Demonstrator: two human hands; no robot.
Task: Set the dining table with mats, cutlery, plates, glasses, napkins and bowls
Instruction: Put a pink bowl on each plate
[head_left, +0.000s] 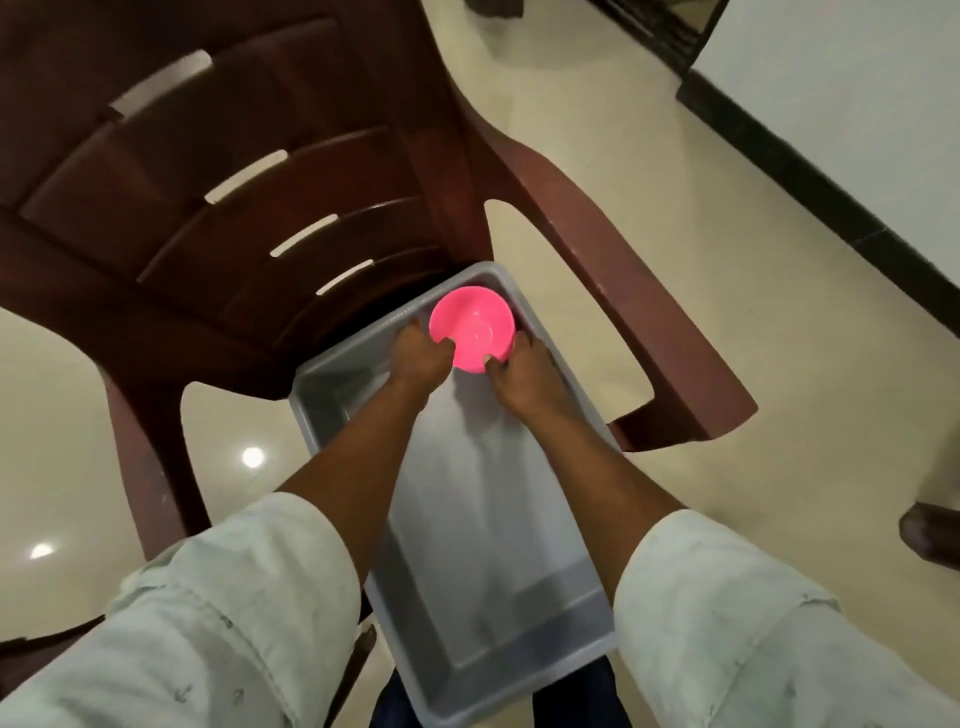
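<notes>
From the head view I see the pink bowl (475, 325) at the far end of the grey plastic tub (483, 545), which lies lengthwise on the cream tiled floor (675, 270) with its far end just beside the seat of the dark brown plastic chair (218, 171). Both hands reach down into the tub. My left hand (418, 358) grips the bowl's near-left rim, thumb hooked over the edge into the bowl and the remaining fingers curled under the outside wall. My right hand (519, 366) grips the near-right rim in the same manner, thumb tip inside and fingers wrapped behind. I judge that the two-sided hold is used because the bowl sits deep against the tub's end wall, where one hand would have little room to get under it; opposing grips also keep the bowl level on the lift. I cannot tell whether the bowl rests on the tub floor or is already clear of it, nor whether it is a single bowl or a nested stack. Apart from the bowl, the visible tub floor shows no other item, which suggests the bowls are among the last pieces to go to the table. The table itself is not in view. The pale rolled sleeves (223, 597) sit above the forearms, clear of the tub walls.
</notes>
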